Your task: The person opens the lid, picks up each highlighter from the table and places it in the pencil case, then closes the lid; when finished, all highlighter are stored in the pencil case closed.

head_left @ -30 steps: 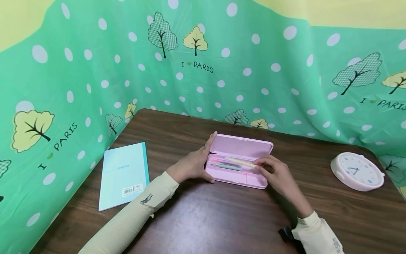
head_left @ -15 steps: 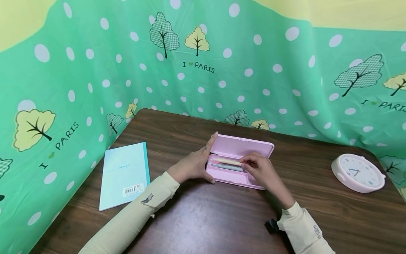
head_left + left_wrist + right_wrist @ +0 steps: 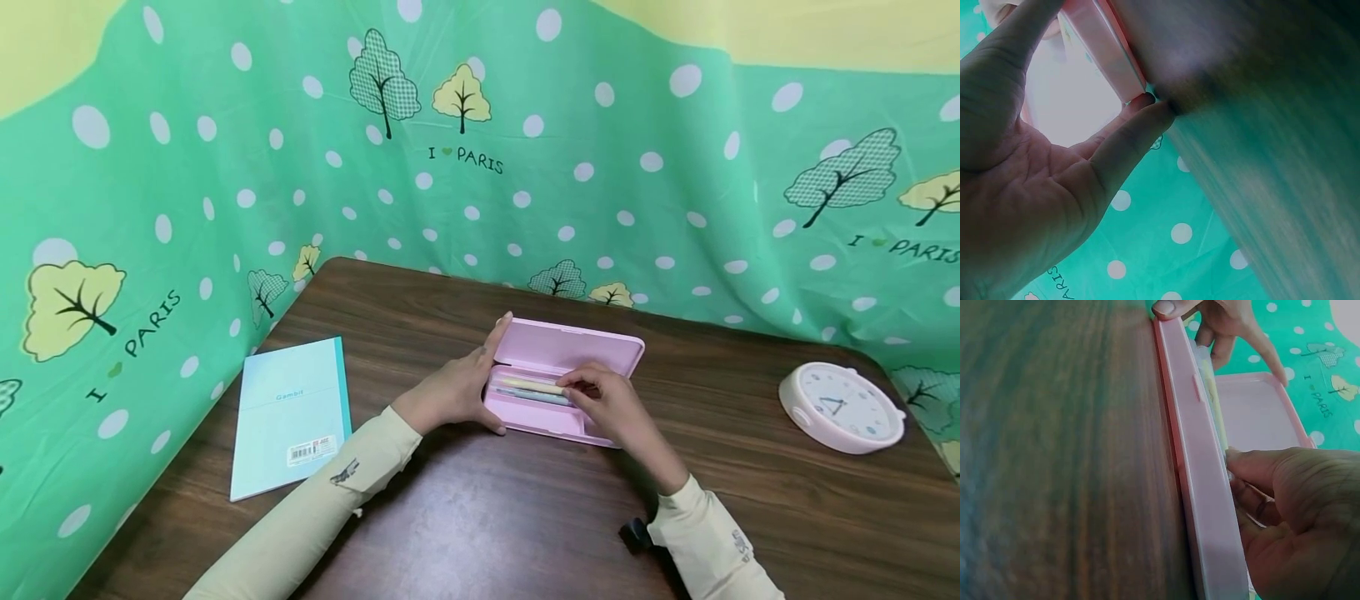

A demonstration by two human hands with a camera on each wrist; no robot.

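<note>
A pink pencil case (image 3: 536,416) lies with its lid (image 3: 566,343) raised. My left hand (image 3: 456,390) spans the case's left end, thumb at the front corner and a straight finger along the lid's edge. In the left wrist view, the left fingers reach out straight to the case. My right hand (image 3: 611,400) pinches the right end of a slim yellow pen (image 3: 532,385) inside the case. A grey-green pen (image 3: 534,396) lies just in front of it. In the right wrist view, the right thumb and fingers meet at the yellow pen behind the case's front wall.
A pale blue notebook (image 3: 288,425) lies on the dark wooden table (image 3: 450,517) at the left. On the right stands a round white-and-pink clock (image 3: 843,408). A green dotted curtain (image 3: 645,183) hangs along the table's back and left edges.
My right hand has moved left with the yellow pen and lowered it beside the other pens in the case. The left hand has stayed at the case's left end.
</note>
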